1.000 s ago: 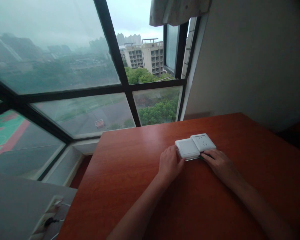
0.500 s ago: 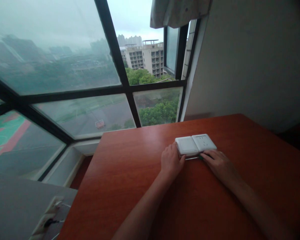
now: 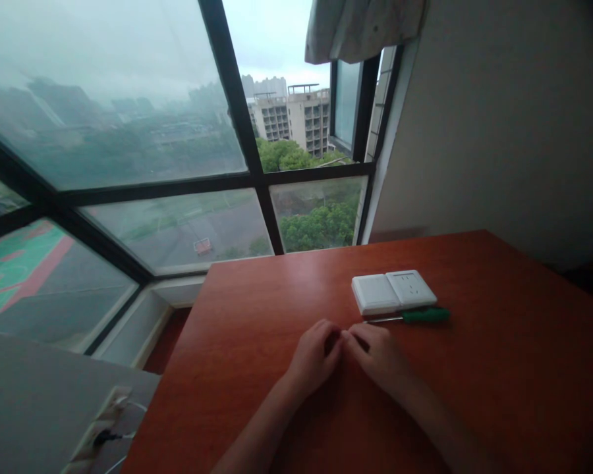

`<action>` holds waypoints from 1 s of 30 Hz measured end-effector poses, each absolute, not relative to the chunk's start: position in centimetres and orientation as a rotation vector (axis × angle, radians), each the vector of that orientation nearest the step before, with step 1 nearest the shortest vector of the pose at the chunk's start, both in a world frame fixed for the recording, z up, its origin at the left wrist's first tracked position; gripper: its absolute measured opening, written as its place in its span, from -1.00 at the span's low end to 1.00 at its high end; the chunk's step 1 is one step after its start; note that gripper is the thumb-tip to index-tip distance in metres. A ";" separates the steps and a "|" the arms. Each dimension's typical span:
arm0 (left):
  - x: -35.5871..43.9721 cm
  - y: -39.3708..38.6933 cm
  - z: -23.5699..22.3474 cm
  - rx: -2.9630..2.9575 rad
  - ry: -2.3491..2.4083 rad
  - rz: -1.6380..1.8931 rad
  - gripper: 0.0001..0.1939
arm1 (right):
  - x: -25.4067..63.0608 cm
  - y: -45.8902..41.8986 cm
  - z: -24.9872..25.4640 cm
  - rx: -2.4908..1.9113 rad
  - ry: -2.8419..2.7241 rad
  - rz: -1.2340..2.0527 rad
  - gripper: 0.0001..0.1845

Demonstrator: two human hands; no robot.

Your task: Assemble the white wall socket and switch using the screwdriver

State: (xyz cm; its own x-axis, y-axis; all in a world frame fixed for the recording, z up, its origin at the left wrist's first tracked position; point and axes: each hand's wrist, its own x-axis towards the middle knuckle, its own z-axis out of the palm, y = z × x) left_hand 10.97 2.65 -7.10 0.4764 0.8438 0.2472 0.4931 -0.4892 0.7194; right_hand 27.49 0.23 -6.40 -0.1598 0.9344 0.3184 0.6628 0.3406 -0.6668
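My left hand (image 3: 317, 355) rests on the table with its fingers curled inward, and no object shows in it. Its fingertips meet those of my right hand (image 3: 379, 355), which is also closed with nothing visible in it. Beyond them lies a white double wall plate, made of a blank panel (image 3: 375, 293) on the left and a socket panel (image 3: 412, 288) on the right, side by side. Along its near edge lies a screwdriver (image 3: 425, 315) with a green handle and a thin metal shaft pointing left. Both hands are apart from the plate and the screwdriver.
The reddish-brown wooden table (image 3: 257, 303) reaches to a large window with dark frames (image 3: 257, 178). A pale curtain (image 3: 366, 29) hangs at the top. A wall (image 3: 489, 125) stands on the right. At lower left are wall sockets with a black plug (image 3: 101, 437) and cables.
Both hands have let go of the white panels and drawn back towards me, coming together at the fingertips. The screwdriver is now uncovered beside the panels. The view has shifted slightly.
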 end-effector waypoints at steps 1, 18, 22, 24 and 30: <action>10.9 2.7 -7.3 2.150 1.095 0.814 -0.87 | 26.3 0.6 -6.6 -1.391 -1.889 0.514 -0.65; 11.0 3.0 -8.0 2.115 1.064 0.837 -0.67 | 24.5 1.3 -9.3 -1.308 -1.754 0.646 -0.59; 11.0 3.0 -8.1 2.114 1.058 0.841 -0.68 | 24.6 1.4 -9.4 -1.302 -1.746 0.661 -0.59; 11.0 3.1 -8.2 2.116 1.056 0.843 -0.68 | 24.6 1.4 -9.4 -1.302 -1.741 0.666 -0.59; 11.1 3.1 -8.2 2.112 1.061 0.846 -0.64 | 24.7 1.5 -9.4 -1.292 -1.726 0.693 -0.59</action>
State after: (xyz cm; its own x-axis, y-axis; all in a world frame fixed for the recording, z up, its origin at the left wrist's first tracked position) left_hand 11.06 3.07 -8.20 0.4719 0.8414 0.2633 0.4439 -0.4848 0.7536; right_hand 24.69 1.46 -9.35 -0.1060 0.9482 0.2995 0.4776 0.3128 -0.8210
